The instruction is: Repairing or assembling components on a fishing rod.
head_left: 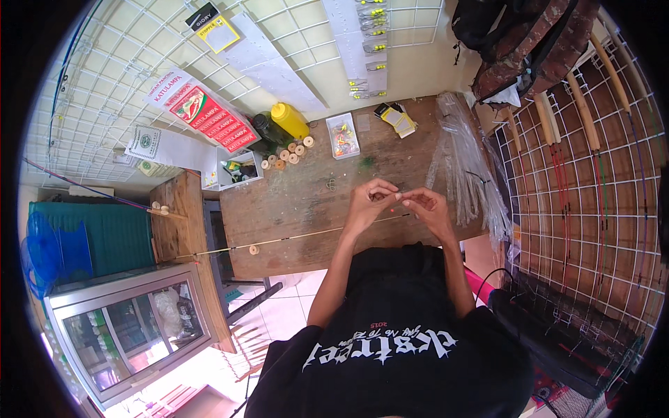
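Observation:
Over the front part of the wooden table, my left hand point(371, 202) and my right hand point(430, 210) meet fingertip to fingertip. Both are closed in a pinch. Whatever lies between the fingertips is too small to make out. Just below them shows a tiny orange-red bead-like spot point(392, 210). A thin yellowish fishing rod point(306, 237) lies across the table from the left, its dark narrow end reaching under my hands. Beside the rod, toward the left, rests a small round wooden piece point(254, 249).
On the wooden table point(300, 202) stand a white tray of small parts point(343, 137), a yellow bottle point(289, 120), several wooden discs point(293, 159), yellow-black packets point(396, 120) and clear plastic sleeves point(456, 167). Rods hang on the right wire grid point(557, 181). At left is a glass cabinet point(129, 334).

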`<state>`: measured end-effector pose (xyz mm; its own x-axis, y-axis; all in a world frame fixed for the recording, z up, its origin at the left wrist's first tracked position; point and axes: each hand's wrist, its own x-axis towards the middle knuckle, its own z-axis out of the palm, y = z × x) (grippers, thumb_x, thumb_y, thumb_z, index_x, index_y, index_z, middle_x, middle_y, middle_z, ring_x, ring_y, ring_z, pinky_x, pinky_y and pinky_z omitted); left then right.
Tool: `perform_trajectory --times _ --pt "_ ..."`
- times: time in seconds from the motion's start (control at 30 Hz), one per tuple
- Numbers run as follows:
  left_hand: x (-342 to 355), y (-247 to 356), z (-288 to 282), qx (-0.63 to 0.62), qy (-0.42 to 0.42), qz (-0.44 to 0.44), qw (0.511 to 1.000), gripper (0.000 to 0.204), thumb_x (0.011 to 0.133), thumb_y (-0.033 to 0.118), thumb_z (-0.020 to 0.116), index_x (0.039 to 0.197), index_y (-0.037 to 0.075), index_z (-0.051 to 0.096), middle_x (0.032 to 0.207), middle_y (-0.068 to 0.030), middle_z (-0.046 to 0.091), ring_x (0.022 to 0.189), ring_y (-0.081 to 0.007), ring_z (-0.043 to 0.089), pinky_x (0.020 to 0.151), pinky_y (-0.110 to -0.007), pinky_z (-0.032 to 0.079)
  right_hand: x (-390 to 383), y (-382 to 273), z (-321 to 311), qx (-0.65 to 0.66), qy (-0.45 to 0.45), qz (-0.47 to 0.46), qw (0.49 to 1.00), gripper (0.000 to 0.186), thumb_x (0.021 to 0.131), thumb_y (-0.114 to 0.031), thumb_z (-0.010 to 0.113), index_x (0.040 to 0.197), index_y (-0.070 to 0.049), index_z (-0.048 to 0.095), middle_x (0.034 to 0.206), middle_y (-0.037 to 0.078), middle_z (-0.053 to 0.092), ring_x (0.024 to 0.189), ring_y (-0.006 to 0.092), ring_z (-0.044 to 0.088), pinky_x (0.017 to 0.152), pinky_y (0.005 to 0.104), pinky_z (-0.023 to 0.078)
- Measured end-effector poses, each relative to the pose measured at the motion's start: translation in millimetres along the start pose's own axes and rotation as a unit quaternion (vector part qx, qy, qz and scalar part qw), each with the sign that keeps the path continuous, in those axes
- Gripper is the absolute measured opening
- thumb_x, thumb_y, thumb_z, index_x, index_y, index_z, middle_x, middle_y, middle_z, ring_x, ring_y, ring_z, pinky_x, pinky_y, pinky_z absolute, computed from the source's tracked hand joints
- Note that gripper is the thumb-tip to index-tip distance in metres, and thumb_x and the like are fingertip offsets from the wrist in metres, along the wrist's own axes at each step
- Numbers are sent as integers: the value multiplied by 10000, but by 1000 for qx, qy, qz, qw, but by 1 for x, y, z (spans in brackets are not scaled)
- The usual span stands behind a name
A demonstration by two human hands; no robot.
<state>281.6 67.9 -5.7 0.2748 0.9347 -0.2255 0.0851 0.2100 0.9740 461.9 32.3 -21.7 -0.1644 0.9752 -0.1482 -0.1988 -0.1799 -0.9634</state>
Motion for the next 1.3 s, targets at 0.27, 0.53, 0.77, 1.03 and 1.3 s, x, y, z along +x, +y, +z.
perform_trajectory --times 0.27,0.53,0.77,1.03,1.3 --pt "-7 -9 -8 -33 -28 -8 999 209 808 127 733 971 26 651 783 -1 671 697 -21 525 629 -188 398 -1 13 9 8 -6 15 1000 159 838 -52 674 987 -2 646 941 51 670 868 104 619 723 262 519" --pt "-22 -44 -36 -39 89 30 995 222 833 172 707 1002 38 655 884 -35 684 761 -74 583 682 -232 441 9 6 -26 48 147 -47 987 86 881 -84 624 925 -10 624 912 85 673 850 154 640 811 294 503" --pt "-44 -95 -69 258 105 -27 960 313 783 236 725 1032 60 659 974 -119 686 897 -245 655 822 -346 489 11 -21 -75 190 250 -109 943 74 910 -82 585 939 -14 584 892 76 625 838 137 607 818 314 502" --pt "-53 -104 -65 292 39 -51 954 327 798 297 702 1003 45 666 946 -159 678 885 -282 661 796 -369 510 13 -17 -74 61 275 -82 956 107 891 -87 622 970 -15 609 848 32 604 637 43 446 588 186 354" --pt "-52 -108 -71 272 -5 -64 960 273 829 289 675 853 17 677 767 -153 659 701 -231 634 657 -350 472 13 -10 -65 24 288 -58 955 94 887 -146 640 933 -66 622 766 -52 566 646 17 423 579 189 301"
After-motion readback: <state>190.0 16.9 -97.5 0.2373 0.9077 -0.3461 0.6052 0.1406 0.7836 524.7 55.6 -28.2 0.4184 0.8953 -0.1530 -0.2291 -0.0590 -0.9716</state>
